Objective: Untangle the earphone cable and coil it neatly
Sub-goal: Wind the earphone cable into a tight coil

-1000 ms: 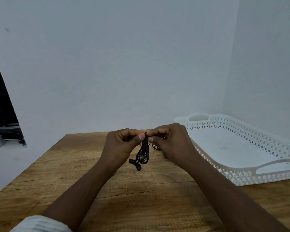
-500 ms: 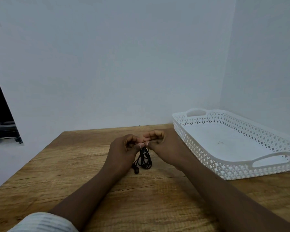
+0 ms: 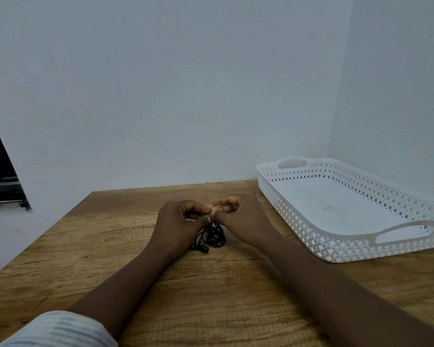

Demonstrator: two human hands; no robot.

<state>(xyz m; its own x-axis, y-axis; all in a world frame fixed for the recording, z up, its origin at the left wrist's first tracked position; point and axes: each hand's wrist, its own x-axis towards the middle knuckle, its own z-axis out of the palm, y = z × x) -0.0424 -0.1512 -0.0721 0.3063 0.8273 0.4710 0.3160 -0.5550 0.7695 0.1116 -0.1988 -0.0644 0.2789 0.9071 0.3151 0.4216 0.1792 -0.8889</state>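
A black earphone cable (image 3: 214, 236) lies bunched in a small tangle on the wooden table (image 3: 110, 246), just below my two hands. One earbud (image 3: 205, 249) sticks out at the bundle's lower left. My left hand (image 3: 179, 222) and my right hand (image 3: 238, 216) meet fingertip to fingertip above the bundle, both pinching the top of the cable. The pinched part is hidden by my thumbs.
A white perforated plastic tray (image 3: 311, 244) with cut-out handles stands at the right, against the wall corner. White walls close the table at the back and right. A dark opening with a ledge (image 3: 3, 191) lies beyond the table's left side.
Both hands have come down with the cable, so the bundle that hung in the air now rests on the table. The view has tilted, so hands and tray sit lower.
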